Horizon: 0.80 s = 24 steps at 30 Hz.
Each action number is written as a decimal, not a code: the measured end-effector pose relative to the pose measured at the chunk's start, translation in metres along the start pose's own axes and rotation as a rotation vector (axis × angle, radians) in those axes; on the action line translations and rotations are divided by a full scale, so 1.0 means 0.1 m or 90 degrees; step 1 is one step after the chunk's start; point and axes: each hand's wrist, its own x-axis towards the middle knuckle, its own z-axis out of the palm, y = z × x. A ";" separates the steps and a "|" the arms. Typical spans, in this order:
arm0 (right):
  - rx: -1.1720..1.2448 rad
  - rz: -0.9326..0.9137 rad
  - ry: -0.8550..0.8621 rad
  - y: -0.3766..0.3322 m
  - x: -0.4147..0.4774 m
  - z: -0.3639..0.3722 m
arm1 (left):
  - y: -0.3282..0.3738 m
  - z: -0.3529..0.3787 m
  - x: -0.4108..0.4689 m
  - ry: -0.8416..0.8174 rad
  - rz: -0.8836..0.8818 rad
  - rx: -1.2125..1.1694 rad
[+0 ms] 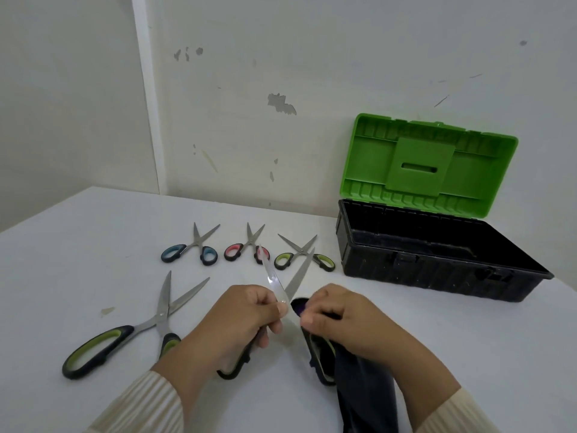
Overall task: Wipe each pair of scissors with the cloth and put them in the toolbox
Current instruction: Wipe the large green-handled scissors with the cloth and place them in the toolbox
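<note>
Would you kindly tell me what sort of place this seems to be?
Probably a plain indoor room used as a makeshift workspace: a white table set into a corner of scuffed, chipped walls, with an open toolbox and scissors laid out on it.

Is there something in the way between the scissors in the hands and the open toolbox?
Nothing visible blocks it. The held scissors face bare table up to the toolbox, whose lid is open. The small green scissors lie flat beside its left wall.
</note>
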 end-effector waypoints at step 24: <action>-0.019 -0.033 0.111 -0.07 0.10 0.31 | -0.13 0.24 0.09 0.084 -0.017 -0.365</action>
